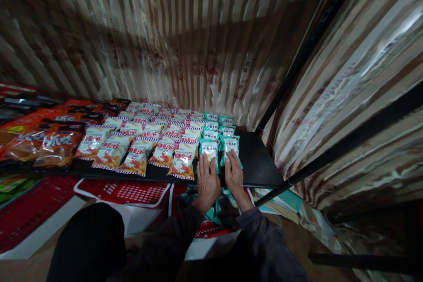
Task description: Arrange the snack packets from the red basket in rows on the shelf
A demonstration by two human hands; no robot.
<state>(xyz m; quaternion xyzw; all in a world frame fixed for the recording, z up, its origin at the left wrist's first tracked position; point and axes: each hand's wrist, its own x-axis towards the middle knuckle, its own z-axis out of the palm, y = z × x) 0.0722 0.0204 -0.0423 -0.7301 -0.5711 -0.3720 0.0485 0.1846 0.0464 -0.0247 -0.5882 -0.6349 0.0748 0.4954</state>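
Observation:
Two rows of small teal snack bags lean on the black shelf (pixel 261 158), running back toward the curtain. My left hand (pixel 208 185) lies with its fingers stretched out on the front of the left teal snack bag (pixel 209 147). Beside it, my right hand (pixel 235 176) rests its extended fingers on the right teal snack bag (pixel 231 144). Neither hand is wrapped around a bag; the fingers press flat on the faces. Just left of my left hand stand several white-and-orange snack bags (pixel 183 158) in rows.
Orange snack bags (pixel 59 143) fill the shelf's left end. Below the shelf's front are a red basket (pixel 128 191) and another holding teal bags (pixel 214 211). A black metal post (pixel 346 141) slants along the right. Striped curtains (pixel 198 31) hang behind and to the right.

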